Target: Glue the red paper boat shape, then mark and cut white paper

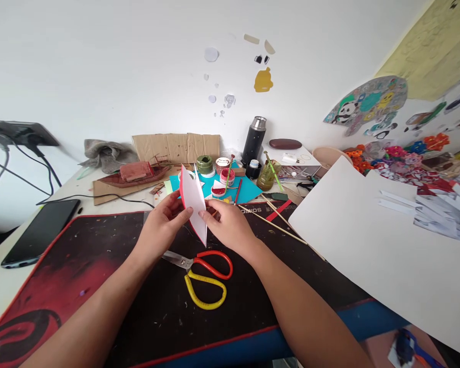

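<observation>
A folded piece of paper point(196, 207), white on the inner face and red on the outer, is held upright above the dark mat. My left hand point(169, 219) pinches its left side, thumb on the white face and fingers behind the red. On the other side my right hand point(224, 220) grips the right edge between thumb and fingers. Below the paper, scissors point(190, 263) with one red and one yellow handle lie on the mat; their blade tips are hidden by my left forearm.
Paint jars point(205, 164) and a blue-green sheet point(249, 189) stand behind my hands, near a black flask point(255, 138). A phone point(42, 230) lies at left. Thin sticks point(279, 222) and a large white sheet point(368, 235) are at right.
</observation>
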The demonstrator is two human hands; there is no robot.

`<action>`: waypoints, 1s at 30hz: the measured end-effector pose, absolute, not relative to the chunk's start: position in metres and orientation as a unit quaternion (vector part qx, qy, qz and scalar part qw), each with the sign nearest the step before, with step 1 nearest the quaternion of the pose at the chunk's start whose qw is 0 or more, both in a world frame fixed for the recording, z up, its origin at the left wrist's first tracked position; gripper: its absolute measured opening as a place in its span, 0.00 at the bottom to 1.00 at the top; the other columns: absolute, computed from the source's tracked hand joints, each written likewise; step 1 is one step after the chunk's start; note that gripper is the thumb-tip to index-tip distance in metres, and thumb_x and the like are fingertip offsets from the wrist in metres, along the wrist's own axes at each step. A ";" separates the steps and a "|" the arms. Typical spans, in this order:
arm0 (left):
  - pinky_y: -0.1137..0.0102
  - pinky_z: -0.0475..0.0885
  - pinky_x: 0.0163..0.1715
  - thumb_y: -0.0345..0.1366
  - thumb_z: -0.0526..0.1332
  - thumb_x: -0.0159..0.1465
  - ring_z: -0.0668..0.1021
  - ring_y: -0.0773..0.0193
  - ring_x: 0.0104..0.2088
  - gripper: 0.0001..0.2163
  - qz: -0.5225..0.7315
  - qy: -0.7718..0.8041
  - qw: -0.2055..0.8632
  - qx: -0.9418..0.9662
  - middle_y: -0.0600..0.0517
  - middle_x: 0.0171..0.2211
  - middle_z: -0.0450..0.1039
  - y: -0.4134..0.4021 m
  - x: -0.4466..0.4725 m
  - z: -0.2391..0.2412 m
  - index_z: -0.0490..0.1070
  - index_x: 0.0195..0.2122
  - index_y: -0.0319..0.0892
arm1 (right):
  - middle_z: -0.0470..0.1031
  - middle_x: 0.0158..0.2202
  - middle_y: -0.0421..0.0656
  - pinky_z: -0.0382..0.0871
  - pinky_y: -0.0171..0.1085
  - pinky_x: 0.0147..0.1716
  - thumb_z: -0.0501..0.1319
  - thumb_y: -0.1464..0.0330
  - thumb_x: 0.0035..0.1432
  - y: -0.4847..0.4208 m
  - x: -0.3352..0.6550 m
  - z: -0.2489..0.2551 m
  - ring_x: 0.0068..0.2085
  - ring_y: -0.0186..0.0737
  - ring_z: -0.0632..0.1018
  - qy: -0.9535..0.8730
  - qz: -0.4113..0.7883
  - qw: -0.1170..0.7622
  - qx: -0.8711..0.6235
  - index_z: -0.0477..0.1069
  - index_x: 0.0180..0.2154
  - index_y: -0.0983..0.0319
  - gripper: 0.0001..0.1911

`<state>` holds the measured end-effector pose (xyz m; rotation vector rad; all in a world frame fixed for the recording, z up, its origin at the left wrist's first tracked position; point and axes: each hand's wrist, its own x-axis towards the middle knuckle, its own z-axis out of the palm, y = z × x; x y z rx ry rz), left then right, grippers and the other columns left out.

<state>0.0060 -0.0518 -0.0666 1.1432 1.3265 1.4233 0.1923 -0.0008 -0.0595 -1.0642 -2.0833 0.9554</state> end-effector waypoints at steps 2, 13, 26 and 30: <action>0.49 0.79 0.62 0.49 0.79 0.57 0.81 0.38 0.62 0.34 0.574 0.527 0.439 0.448 0.40 0.58 0.84 -0.052 0.007 -0.065 0.76 0.62 0.43 | 0.84 0.38 0.41 0.62 0.37 0.34 0.64 0.66 0.73 0.000 0.193 -0.060 0.33 0.39 0.77 -0.785 0.363 0.307 -0.399 0.80 0.43 0.59 0.07; 0.50 0.81 0.57 0.51 0.78 0.56 0.84 0.38 0.58 0.36 0.568 0.539 0.460 0.420 0.40 0.54 0.86 -0.050 0.006 -0.064 0.76 0.63 0.41 | 0.71 0.27 0.37 0.56 0.36 0.30 0.61 0.64 0.73 0.002 0.197 -0.055 0.29 0.38 0.69 -0.793 0.350 0.306 -0.394 0.68 0.28 0.58 0.18; 0.49 0.80 0.58 0.53 0.77 0.59 0.86 0.42 0.55 0.39 0.579 0.521 0.470 0.414 0.39 0.55 0.86 -0.047 0.004 -0.071 0.69 0.66 0.41 | 0.86 0.49 0.47 0.74 0.40 0.43 0.70 0.60 0.70 0.000 0.193 -0.062 0.45 0.46 0.84 -0.790 0.356 0.306 -0.395 0.81 0.58 0.58 0.18; 0.49 0.81 0.57 0.52 0.77 0.59 0.86 0.41 0.55 0.38 0.581 0.509 0.481 0.414 0.39 0.55 0.86 -0.047 0.004 -0.071 0.69 0.66 0.41 | 0.87 0.46 0.46 0.74 0.40 0.43 0.70 0.63 0.69 0.000 0.193 -0.063 0.43 0.45 0.84 -0.785 0.350 0.313 -0.404 0.82 0.55 0.59 0.15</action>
